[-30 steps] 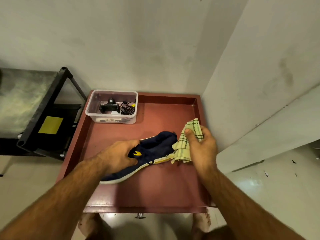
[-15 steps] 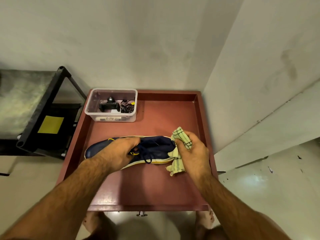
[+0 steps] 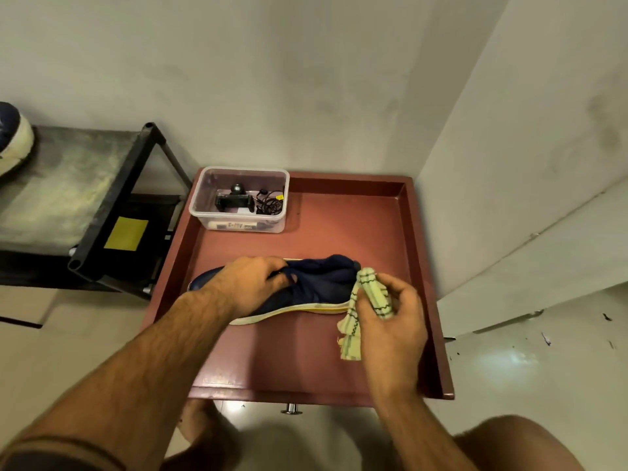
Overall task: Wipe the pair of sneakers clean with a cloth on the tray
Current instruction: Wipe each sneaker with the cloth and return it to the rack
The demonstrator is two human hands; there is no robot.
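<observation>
A clear plastic box of gadgets; a black shelf beside.

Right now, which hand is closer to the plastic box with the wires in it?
Left. The left hand grips the sneaker just below the plastic box; the right hand, holding the cloth, is farther off to the right.

Sneaker lies on tray, before box.
</observation>
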